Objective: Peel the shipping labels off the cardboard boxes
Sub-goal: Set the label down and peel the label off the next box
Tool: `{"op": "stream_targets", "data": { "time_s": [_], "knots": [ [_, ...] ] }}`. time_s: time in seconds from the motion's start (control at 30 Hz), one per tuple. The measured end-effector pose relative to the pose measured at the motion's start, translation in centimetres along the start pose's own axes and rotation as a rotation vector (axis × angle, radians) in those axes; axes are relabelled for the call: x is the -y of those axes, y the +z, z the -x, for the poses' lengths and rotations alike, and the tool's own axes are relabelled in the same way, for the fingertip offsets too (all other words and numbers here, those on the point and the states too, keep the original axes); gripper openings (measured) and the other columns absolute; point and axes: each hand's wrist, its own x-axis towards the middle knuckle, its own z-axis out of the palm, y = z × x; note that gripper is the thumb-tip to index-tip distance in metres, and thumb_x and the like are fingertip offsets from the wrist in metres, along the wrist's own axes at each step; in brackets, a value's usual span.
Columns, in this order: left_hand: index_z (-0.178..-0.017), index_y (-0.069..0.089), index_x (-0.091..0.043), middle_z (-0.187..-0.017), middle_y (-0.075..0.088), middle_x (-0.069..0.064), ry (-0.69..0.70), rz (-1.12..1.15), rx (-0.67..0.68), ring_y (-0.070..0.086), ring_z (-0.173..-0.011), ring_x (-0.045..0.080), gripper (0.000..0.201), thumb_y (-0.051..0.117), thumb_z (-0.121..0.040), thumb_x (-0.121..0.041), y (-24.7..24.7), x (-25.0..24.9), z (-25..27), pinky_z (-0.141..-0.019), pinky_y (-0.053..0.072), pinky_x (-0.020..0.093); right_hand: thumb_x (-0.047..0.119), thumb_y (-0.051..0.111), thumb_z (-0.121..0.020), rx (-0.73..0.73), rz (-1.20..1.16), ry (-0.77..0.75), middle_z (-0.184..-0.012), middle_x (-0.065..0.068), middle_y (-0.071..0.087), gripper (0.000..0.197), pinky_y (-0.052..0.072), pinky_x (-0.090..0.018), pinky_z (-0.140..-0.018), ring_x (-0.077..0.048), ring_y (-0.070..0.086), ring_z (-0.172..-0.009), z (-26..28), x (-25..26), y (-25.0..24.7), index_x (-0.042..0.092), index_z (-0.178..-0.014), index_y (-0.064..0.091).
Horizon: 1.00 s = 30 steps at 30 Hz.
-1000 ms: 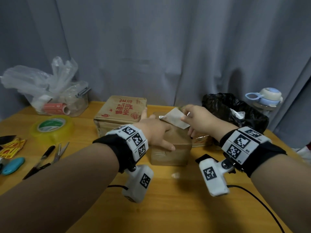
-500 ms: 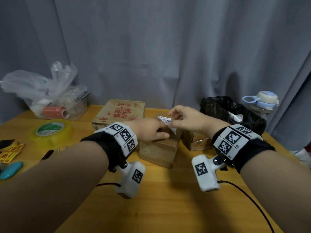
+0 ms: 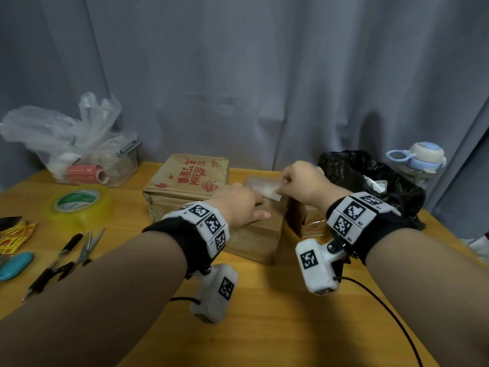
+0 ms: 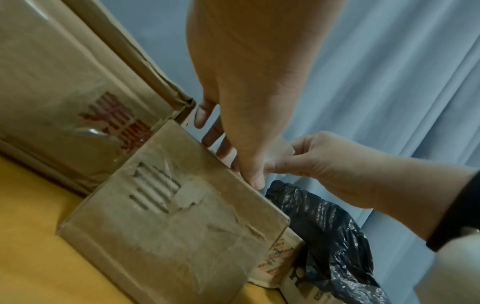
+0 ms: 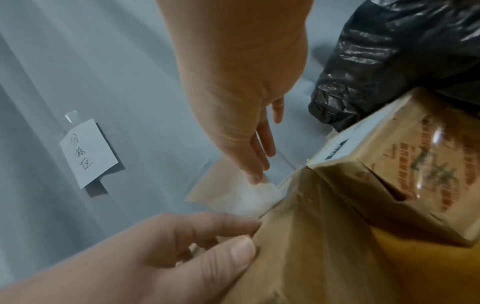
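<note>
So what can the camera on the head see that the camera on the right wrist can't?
Only the head view shows the yellow tape roll, the scissors, the blue-lidded bottle and the big box with red print.

Only the right wrist view shows a handwritten paper note taped to the curtain.

Both show the right hand pinching the peeling label, the left hand on the small box, and the black bag.

Black wristbands [image 3: 185,242], white tag-marked cameras [image 3: 215,295] (cabled), bare forearms.
</note>
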Motion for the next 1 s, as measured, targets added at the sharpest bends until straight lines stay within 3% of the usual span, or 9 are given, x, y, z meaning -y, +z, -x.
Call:
{"op": "stream_targets", "data": {
  "time_s": [0.13, 0.27, 0.4, 0.53, 0.67, 0.73, 0.87, 0.93, 1.0],
  "knots": [
    [-0.119, 0.062, -0.025, -0.117, 0.062, 0.001, 0.021, -0.022, 0.011, 0.054, -0.113, 0.023, 0.048, 0.042, -0.091, -0.058, -1.0, -0.1, -0.7, -0.092, 0.038, 0.039, 0.031, 0.071, -0.08, 0.008, 0.017, 0.012, -0.082, 0.001, 0.056, 0.018, 0.04, -0.035, -0.089, -0.024, 0.058, -0.096, -1.1, -0.1, -0.9, 0.013, -0.082, 0.069],
    [-0.118, 0.063, -0.025, -0.121, 0.059, 0.004, 0.025, 0.051, 0.026, 0.055, -0.111, 0.023, 0.047, 0.047, -0.088, -0.058, -0.8, 0.3, -1.0, -0.089, 0.041, 0.038, 0.029, 0.071, -0.079, -0.012, 0.015, 0.008, -0.08, -0.001, 0.06, 0.019, 0.042, -0.034, -0.086, -0.024, 0.059, -0.094, -1.5, -0.1, -1.5, 0.019, -0.066, 0.062],
    [-0.124, 0.059, -0.028, -0.122, 0.06, 0.0, 0.018, 0.067, 0.013, 0.053, -0.116, 0.02, 0.049, 0.045, -0.089, -0.059, -0.5, 0.4, -0.9, -0.105, 0.029, 0.038, 0.026, 0.07, -0.081, -0.053, -0.057, 0.009, -0.076, -0.001, 0.06, 0.013, 0.042, -0.033, -0.088, -0.02, 0.054, -0.084, -1.7, 0.0, -1.6, 0.012, -0.082, 0.071],
    [-0.128, 0.057, -0.028, -0.127, 0.059, 0.0, 0.02, 0.102, 0.009, 0.049, -0.125, 0.019, 0.051, 0.043, -0.09, -0.059, -0.1, 0.7, -0.7, -0.113, 0.02, 0.041, 0.023, 0.068, -0.08, -0.077, -0.163, 0.028, -0.055, 0.005, 0.055, 0.029, 0.05, -0.032, -0.075, -0.021, 0.058, -0.07, -2.3, 0.2, -0.6, 0.021, -0.055, 0.053],
    [-0.133, 0.052, -0.033, -0.133, 0.056, -0.004, 0.007, 0.113, 0.008, 0.047, -0.127, 0.016, 0.053, 0.041, -0.089, -0.061, 0.0, 0.8, -0.4, -0.116, 0.012, 0.045, 0.023, 0.068, -0.084, -0.134, -0.241, 0.078, -0.056, 0.004, 0.051, 0.031, 0.035, -0.021, -0.049, -0.009, 0.051, -0.051, -2.6, 0.0, -0.3, 0.017, -0.058, 0.051],
    [-0.132, 0.052, -0.034, -0.132, 0.056, -0.007, 0.001, 0.111, 0.011, 0.048, -0.125, 0.015, 0.053, 0.041, -0.088, -0.062, -0.2, 0.8, -0.3, -0.113, 0.014, 0.044, 0.025, 0.069, -0.083, -0.15, -0.252, 0.096, -0.064, 0.002, 0.055, 0.024, 0.041, -0.023, -0.054, -0.013, 0.056, -0.059, -2.9, -0.1, -0.4, 0.014, -0.066, 0.057],
    [-0.13, 0.053, -0.037, -0.128, 0.058, -0.009, -0.006, 0.091, 0.027, 0.05, -0.121, 0.016, 0.053, 0.043, -0.087, -0.065, -0.8, 0.8, -0.3, -0.101, 0.023, 0.042, 0.028, 0.069, -0.081, -0.163, -0.21, 0.088, -0.072, -0.003, 0.058, 0.028, 0.05, -0.04, -0.085, -0.027, 0.06, -0.083, -3.6, 0.6, -0.4, 0.018, -0.06, 0.054],
    [-0.13, 0.053, -0.038, -0.13, 0.056, -0.01, -0.006, 0.073, 0.041, 0.049, -0.122, 0.016, 0.053, 0.043, -0.086, -0.065, -1.0, 0.7, -0.3, -0.099, 0.023, 0.043, 0.026, 0.067, -0.083, -0.226, -0.29, 0.046, -0.071, -0.003, 0.058, 0.025, 0.048, -0.039, -0.084, -0.027, 0.06, -0.08, -3.6, 1.4, -0.8, 0.017, -0.062, 0.056],
    [-0.132, 0.052, -0.038, -0.133, 0.054, -0.009, -0.009, 0.057, 0.053, 0.048, -0.124, 0.017, 0.054, 0.043, -0.087, -0.065, -1.1, 0.7, -0.4, -0.1, 0.023, 0.044, 0.021, 0.066, -0.084, -0.373, -0.486, -0.01, -0.07, -0.005, 0.057, 0.017, 0.044, -0.031, -0.071, -0.022, 0.055, -0.071, -3.9, 2.1, -1.8, 0.014, -0.07, 0.062]
  ]
}}
